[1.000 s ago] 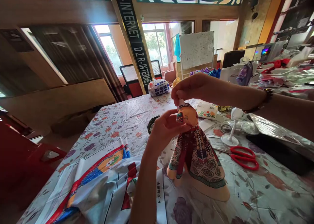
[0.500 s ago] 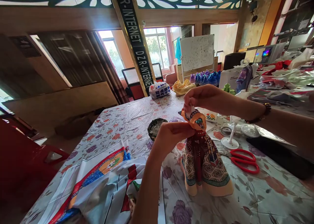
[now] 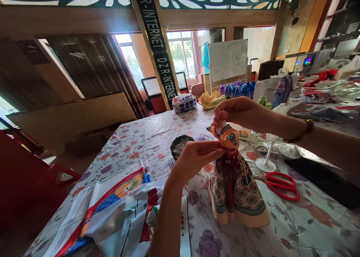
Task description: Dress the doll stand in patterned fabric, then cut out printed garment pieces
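A headless cloth doll (image 3: pixel 235 182) in an orange top and a wide patterned skirt stands on the flowered tablecloth (image 3: pixel 135 144). My left hand (image 3: pixel 194 157) is closed on the doll's waist and shoulder from the left. My right hand (image 3: pixel 233 112) pinches the white neck stub at the top of the doll, fingers pressed together. A beaded bracelet (image 3: pixel 308 126) sits on my right wrist.
Red scissors (image 3: pixel 279 184) lie right of the doll, beside a white stand (image 3: pixel 266 161). A black round dish (image 3: pixel 180 145) is behind my left hand. Printed fabric sheets (image 3: pixel 120 208) lie at the near left. A whiteboard (image 3: pixel 227 60) and cluttered goods stand beyond.
The doll has turned and shifted a little to the right while both hands kept their hold. My view has also shifted slightly.
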